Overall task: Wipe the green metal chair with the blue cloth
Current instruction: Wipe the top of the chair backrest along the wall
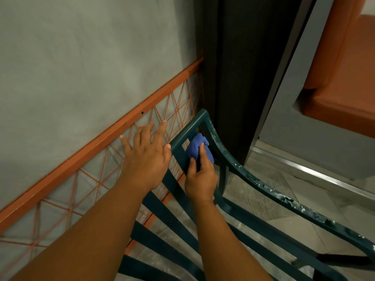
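A dark green metal chair (229, 159) with slatted bars fills the lower middle and right; its curved rail carries flaking white spots. My right hand (200, 177) grips a bunched blue cloth (197, 148) and presses it against a bar near the chair's top corner. My left hand (147, 157) is spread with straight fingers to the left of that corner, its thumb touching the chair's edge and its fingers over the orange mesh behind.
An orange metal frame with wire mesh (97, 142) runs along the grey wall (81, 57) on the left. A dark pillar (239, 67) stands behind the chair. An orange padded seat (343, 94) sits upper right. Grey floor tiles (263, 189) lie below.
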`<control>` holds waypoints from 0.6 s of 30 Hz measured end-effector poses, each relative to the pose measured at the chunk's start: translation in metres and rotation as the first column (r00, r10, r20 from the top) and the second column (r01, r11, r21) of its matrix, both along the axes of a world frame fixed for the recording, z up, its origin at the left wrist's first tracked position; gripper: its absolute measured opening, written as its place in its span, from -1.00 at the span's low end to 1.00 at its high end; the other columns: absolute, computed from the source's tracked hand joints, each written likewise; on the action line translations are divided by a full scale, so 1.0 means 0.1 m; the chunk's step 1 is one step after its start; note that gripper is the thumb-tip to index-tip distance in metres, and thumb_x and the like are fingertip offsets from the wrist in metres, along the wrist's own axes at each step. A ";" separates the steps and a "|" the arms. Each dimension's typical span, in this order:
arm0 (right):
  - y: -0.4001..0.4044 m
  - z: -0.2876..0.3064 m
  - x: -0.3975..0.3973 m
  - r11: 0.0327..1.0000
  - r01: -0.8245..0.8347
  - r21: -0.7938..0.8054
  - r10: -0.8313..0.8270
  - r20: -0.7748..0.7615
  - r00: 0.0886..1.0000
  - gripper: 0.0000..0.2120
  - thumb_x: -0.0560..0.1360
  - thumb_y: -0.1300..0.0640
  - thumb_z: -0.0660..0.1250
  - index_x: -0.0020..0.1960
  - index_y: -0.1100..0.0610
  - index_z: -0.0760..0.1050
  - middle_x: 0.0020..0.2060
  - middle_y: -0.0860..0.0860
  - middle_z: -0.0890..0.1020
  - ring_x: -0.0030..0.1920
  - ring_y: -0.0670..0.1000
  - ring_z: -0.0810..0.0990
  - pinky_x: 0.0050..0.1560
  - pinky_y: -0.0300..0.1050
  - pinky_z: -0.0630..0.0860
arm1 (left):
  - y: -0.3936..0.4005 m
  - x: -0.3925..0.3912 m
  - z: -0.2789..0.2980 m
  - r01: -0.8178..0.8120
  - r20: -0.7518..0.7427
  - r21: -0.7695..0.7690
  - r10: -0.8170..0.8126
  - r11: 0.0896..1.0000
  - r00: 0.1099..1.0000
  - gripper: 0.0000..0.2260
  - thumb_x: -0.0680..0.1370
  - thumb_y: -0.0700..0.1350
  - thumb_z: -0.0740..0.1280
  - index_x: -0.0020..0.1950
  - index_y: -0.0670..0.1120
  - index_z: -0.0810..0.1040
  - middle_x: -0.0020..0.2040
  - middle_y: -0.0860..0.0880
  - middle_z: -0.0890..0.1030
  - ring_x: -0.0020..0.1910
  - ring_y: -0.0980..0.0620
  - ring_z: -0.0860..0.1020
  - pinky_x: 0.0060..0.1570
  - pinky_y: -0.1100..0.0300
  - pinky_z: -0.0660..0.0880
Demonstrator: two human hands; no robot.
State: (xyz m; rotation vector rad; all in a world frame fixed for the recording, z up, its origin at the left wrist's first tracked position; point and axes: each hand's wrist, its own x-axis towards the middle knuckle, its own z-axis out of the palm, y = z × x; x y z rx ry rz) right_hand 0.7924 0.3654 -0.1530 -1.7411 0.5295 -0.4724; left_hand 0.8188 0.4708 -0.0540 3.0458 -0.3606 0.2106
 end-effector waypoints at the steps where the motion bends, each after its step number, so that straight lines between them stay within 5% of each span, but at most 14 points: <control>1: -0.01 -0.06 -0.01 1.000 0.019 -0.008 -0.019 -0.020 1.000 -0.52 0.56 0.15 0.31 0.45 -0.01 0.33 0.30 0.06 0.54 0.26 0.08 0.52 0.28 0.03 0.46 | 0.00 0.00 -0.01 0.003 0.004 -0.004 -0.003 1.000 1.000 -0.49 0.60 0.07 -0.08 0.55 0.07 -0.11 0.54 -0.09 0.06 0.52 -0.10 -0.02 0.41 -0.30 -0.11; 7: -0.26 -0.01 0.08 0.986 0.093 0.135 -0.053 -0.273 0.960 -0.58 0.58 0.19 0.26 0.42 0.02 0.37 0.26 0.09 0.55 0.23 0.06 0.52 0.24 -0.07 0.45 | 0.02 0.01 0.00 -0.004 -0.015 -0.019 0.004 1.000 1.000 -0.49 0.60 0.08 -0.09 0.55 0.08 -0.11 0.54 -0.08 0.06 0.52 -0.09 -0.03 0.42 -0.29 -0.13; 10: -0.20 0.26 -0.02 0.987 0.031 0.158 -0.032 0.003 0.999 -0.63 0.54 0.20 0.29 0.32 0.00 0.43 0.18 -0.02 0.54 0.16 -0.04 0.51 0.21 -0.09 0.48 | 0.00 0.01 0.00 0.005 -0.011 -0.020 -0.005 1.000 1.000 -0.49 0.60 0.08 -0.09 0.55 0.08 -0.11 0.54 -0.08 0.07 0.52 -0.09 -0.01 0.42 -0.30 -0.12; 13: 0.11 0.23 -0.12 0.997 -0.063 -0.036 0.068 0.155 0.986 -0.60 0.51 0.17 0.29 0.33 -0.02 0.37 0.13 -0.14 0.43 0.18 -0.05 0.41 0.17 -0.14 0.42 | 0.00 0.01 0.00 -0.001 -0.012 -0.021 0.000 1.000 1.000 -0.48 0.59 0.08 -0.08 0.55 0.08 -0.10 0.54 -0.08 0.07 0.52 -0.09 -0.02 0.41 -0.30 -0.11; 18: 0.06 -0.42 -0.35 0.999 -0.025 0.021 0.029 -0.219 0.975 -0.60 0.57 0.17 0.26 0.40 0.04 0.33 0.31 0.01 0.44 0.33 0.02 0.32 0.33 0.01 0.36 | 0.00 0.00 0.00 0.016 0.001 -0.011 -0.016 1.000 1.000 -0.49 0.60 0.07 -0.09 0.55 0.08 -0.08 0.53 -0.08 0.09 0.52 -0.08 -0.01 0.42 -0.31 -0.10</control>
